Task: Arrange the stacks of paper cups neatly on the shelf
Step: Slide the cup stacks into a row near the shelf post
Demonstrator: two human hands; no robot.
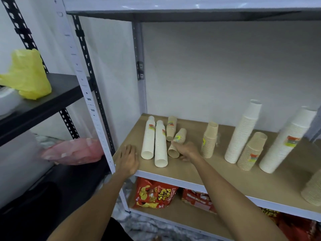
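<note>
On the wooden shelf (217,173), two long white cup stacks (148,138) (161,145) lie side by side at the left. A short brown stack (171,128) lies behind them. My right hand (186,151) grips another lying brown stack (176,145) from its right side. My left hand (127,159) rests flat on the shelf's front left corner, fingers straight, just left of the white stacks. Further right stand an upright brown stack (210,140), a tall white stack (243,133), a brown stack (251,152) and a wide white stack (286,141), all leaning slightly.
One more brown stack (312,190) shows at the right edge. Red snack bags (154,193) fill the shelf below. A white metal post (93,101) borders the shelf on the left. Beyond it, a dark shelf holds a yellow plastic bag (26,73), with a pink bag (74,151) lower down.
</note>
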